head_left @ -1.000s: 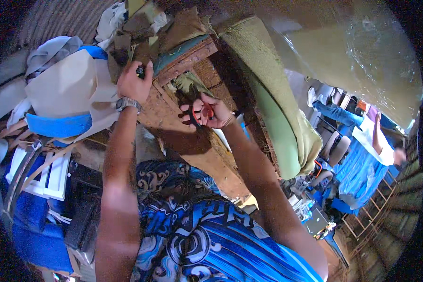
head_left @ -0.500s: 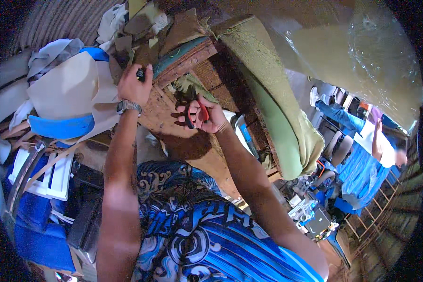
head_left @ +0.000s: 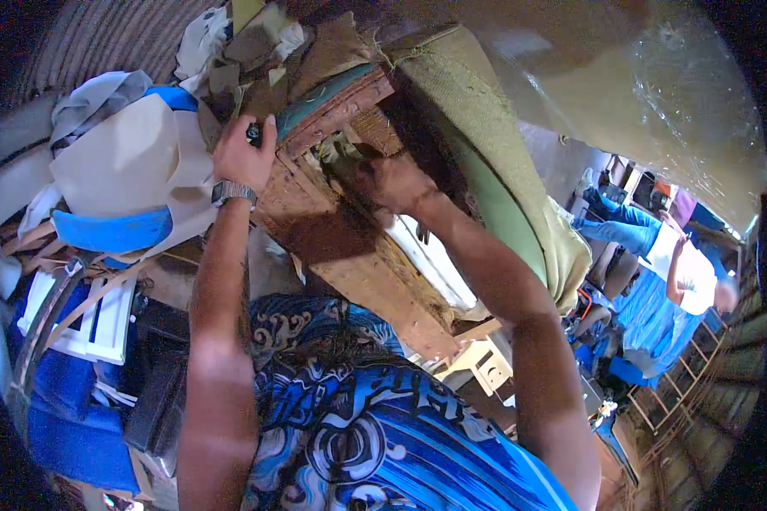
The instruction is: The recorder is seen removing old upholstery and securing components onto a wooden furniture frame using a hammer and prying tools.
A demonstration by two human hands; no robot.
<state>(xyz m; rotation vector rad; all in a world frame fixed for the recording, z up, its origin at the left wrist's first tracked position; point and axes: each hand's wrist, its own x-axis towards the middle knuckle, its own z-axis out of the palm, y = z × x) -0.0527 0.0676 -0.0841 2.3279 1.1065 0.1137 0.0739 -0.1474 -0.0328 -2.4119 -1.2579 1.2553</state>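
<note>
A worn wooden furniture frame (head_left: 358, 264) lies tilted in front of me, with green fabric along its top rail (head_left: 332, 98). My left hand (head_left: 243, 157) wears a wristwatch and is closed on a small dark tool (head_left: 254, 132), pressed against the frame's upper left corner. In shadow, my right hand (head_left: 392, 180) reaches into the frame below the rail as a closed fist. The pliers it holds are almost hidden; only dark handle ends (head_left: 422, 232) show under the wrist.
A thick green cushion (head_left: 503, 196) leans against the frame's right side. A beige and blue bundle (head_left: 119, 170) and a white slatted piece (head_left: 81, 319) lie at left. A pale wooden stool (head_left: 477, 362) stands below. Another person (head_left: 682, 268) bends over at far right.
My right hand has moved up and right from the frame's front into the shadowed recess, and the red pliers handles are no longer plainly seen. My left hand stays at the corner.
</note>
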